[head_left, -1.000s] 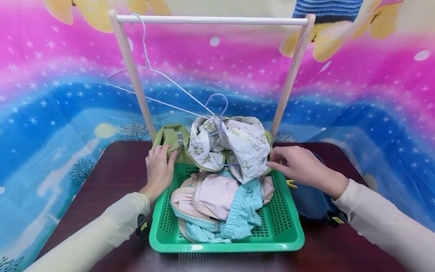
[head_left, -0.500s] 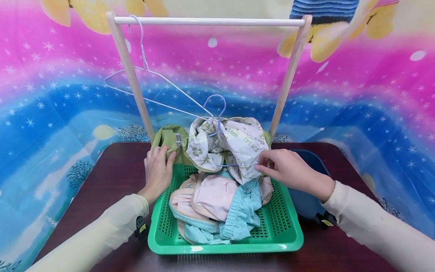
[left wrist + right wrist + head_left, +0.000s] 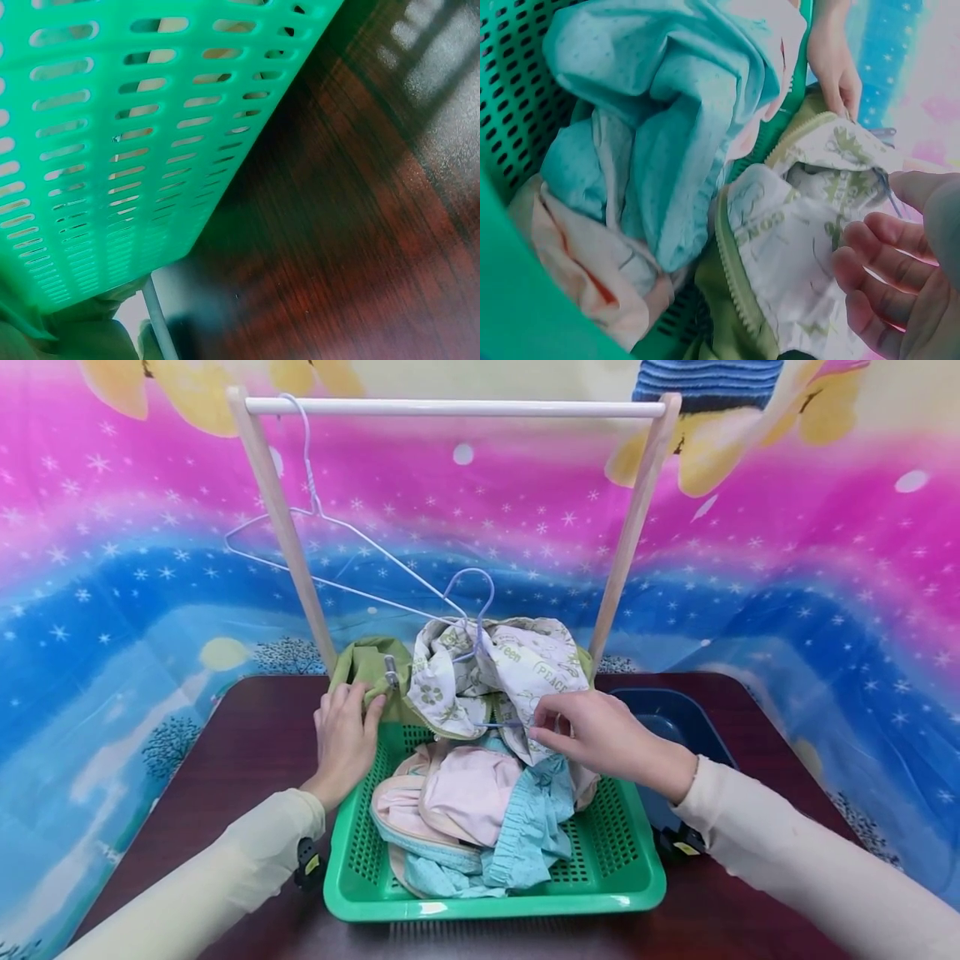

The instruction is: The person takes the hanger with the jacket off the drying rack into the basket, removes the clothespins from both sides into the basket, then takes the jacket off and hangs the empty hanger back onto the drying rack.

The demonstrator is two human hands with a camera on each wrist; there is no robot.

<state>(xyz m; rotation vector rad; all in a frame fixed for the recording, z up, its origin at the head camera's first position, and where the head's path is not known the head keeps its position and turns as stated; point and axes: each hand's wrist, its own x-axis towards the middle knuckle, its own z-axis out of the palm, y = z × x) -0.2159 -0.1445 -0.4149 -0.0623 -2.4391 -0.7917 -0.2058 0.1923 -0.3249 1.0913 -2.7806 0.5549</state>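
Note:
A green jacket (image 3: 375,656) with a white printed lining (image 3: 536,652) lies spread open across the far end of a green basket (image 3: 495,907). A lilac wire hanger (image 3: 483,589) sits inside it, its hook standing up. My left hand (image 3: 345,735) pinches the jacket's green edge at the left, also seen in the right wrist view. Over the right part of the lining hovers my right hand (image 3: 607,735), its fingers (image 3: 889,259) loosely bent, thumb apart, holding nothing. Pink and turquoise clothes (image 3: 476,810) lie heaped in the basket.
A wooden rack with a white rod (image 3: 450,408) stands behind the basket. Another wire hanger (image 3: 311,502) hangs from its left end, slanting down toward the jacket. A dark blue bin (image 3: 671,718) stands right of the basket on the dark red table (image 3: 247,760).
My right hand has moved left, from the jacket's right edge to over the printed lining, uncovering more of the blue bin. My left hand keeps its grip on the green edge.

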